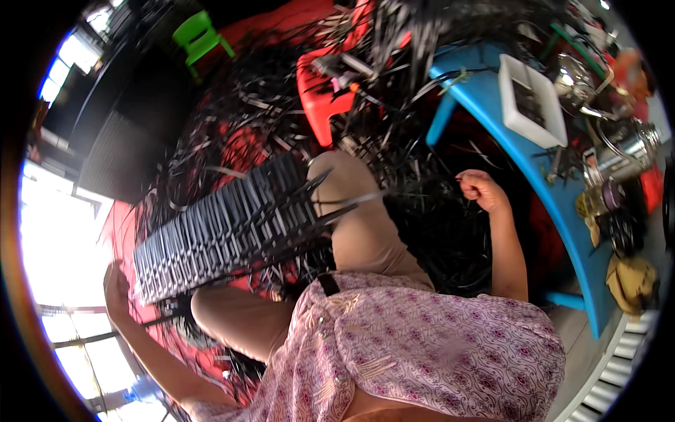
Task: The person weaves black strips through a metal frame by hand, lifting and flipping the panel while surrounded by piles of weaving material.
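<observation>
Hands are working a woven black strip panel (pixel 225 228) lying across the person's knees. Left hand (pixel 116 288) is gripping the panel's far end, fingers curled. Right hand (pixel 481 188), fisted, is pinching a loose strip near the blue table (pixel 492 98), beside a white tray (pixel 532 100).

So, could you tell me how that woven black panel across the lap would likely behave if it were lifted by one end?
The woven panel probably flexes rather than stays rigid, since it is built from thin strips. It looks light, being openwork. Its loose strip ends stick out and could snag.
</observation>
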`<state>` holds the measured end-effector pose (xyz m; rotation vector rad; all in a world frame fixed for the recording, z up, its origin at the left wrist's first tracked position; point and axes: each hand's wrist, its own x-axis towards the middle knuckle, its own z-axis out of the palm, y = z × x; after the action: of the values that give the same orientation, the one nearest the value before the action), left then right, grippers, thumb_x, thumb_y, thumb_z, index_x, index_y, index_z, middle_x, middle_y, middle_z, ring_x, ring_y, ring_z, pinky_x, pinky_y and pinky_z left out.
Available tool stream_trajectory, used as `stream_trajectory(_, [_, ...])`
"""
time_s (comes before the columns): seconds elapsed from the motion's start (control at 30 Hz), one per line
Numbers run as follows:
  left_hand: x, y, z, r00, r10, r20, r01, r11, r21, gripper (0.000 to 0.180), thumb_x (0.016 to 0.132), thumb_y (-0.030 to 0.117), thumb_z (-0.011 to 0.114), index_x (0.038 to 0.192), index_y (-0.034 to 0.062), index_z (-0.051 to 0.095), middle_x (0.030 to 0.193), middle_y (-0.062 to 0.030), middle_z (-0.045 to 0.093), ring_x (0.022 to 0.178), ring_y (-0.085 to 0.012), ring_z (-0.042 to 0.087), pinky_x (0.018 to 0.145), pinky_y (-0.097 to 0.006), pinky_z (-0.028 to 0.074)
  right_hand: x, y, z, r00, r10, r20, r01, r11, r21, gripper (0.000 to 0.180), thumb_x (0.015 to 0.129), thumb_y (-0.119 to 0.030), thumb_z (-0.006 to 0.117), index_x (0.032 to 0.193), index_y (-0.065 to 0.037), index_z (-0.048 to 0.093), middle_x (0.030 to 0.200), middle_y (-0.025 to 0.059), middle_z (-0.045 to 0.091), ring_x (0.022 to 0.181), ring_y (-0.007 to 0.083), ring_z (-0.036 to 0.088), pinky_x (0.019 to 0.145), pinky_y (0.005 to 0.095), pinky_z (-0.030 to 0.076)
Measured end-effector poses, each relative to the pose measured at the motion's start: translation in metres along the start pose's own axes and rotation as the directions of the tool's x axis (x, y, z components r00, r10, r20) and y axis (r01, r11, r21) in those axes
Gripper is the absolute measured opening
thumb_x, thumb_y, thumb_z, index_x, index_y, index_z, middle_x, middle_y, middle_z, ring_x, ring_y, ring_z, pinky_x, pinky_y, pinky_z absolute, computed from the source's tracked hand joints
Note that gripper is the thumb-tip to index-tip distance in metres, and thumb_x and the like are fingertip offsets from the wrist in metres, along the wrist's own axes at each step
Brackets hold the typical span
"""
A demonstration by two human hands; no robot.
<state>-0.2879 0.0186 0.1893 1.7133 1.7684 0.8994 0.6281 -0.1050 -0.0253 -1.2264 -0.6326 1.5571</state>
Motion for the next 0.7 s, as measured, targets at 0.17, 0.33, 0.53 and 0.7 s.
stream_trajectory(0.17, [-0.004, 0.036, 0.041, 0.969, -0.222, -0.112, 0.206, 0.969, -0.139, 0.034, 0.098, 0.034, 0.052, 0.103, 0.0027, 0.065, 0.056, 0.0078, 0.034, 0.046, -0.0022, 0.028, 0.041, -0.021, 0.02, -0.028, -0.036, 0.044, 0.992, 0.012, 0.122, 0.002, 0.993, -0.115, 0.021, 0.085, -0.013, 0.067, 0.098, 0.004, 0.067, 0.064, -0.0018, 0.053, 0.051, 0.0046, 0.039, 0.047, 0.0196, 0.029])
stream_trajectory(0.33, [0.009, 0.004, 0.011, 0.948, -0.204, -0.245, 0.129, 0.947, -0.293, 0.032, 0.096, 0.035, 0.057, 0.1, 0.0051, 0.066, 0.052, 0.0098, 0.032, 0.041, -0.0007, 0.025, 0.038, -0.02, 0.018, -0.018, -0.055, 0.078, 0.988, -0.065, 0.141, 0.075, 0.994, -0.073, 0.025, 0.091, -0.018, 0.064, 0.097, 0.006, 0.066, 0.065, -0.0009, 0.05, 0.054, 0.0078, 0.043, 0.047, 0.0199, 0.031])
stream_trajectory(0.53, [-0.05, -0.042, -0.017, 0.882, -0.332, -0.334, 0.205, 0.909, -0.362, 0.031, 0.098, 0.035, 0.053, 0.106, 0.0076, 0.066, 0.066, 0.006, 0.043, 0.057, -0.0048, 0.04, 0.05, -0.022, 0.035, -0.02, -0.064, 0.113, 0.984, -0.158, 0.088, 0.177, 0.942, -0.285, 0.024, 0.088, -0.016, 0.062, 0.095, 0.006, 0.065, 0.061, -0.0005, 0.047, 0.048, 0.0058, 0.038, 0.044, 0.0214, 0.027])
stream_trajectory(0.7, [-0.105, -0.072, -0.032, 0.766, -0.388, -0.512, 0.119, 0.87, -0.479, 0.029, 0.096, 0.024, 0.057, 0.116, 0.0065, 0.067, 0.07, 0.004, 0.051, 0.054, -0.008, 0.045, 0.046, -0.024, 0.035, -0.044, -0.066, 0.11, 0.957, -0.258, 0.13, 0.285, 0.92, -0.271, 0.029, 0.088, -0.009, 0.059, 0.11, 0.01, 0.055, 0.066, -0.001, 0.044, 0.051, 0.0048, 0.034, 0.046, 0.0184, 0.024])
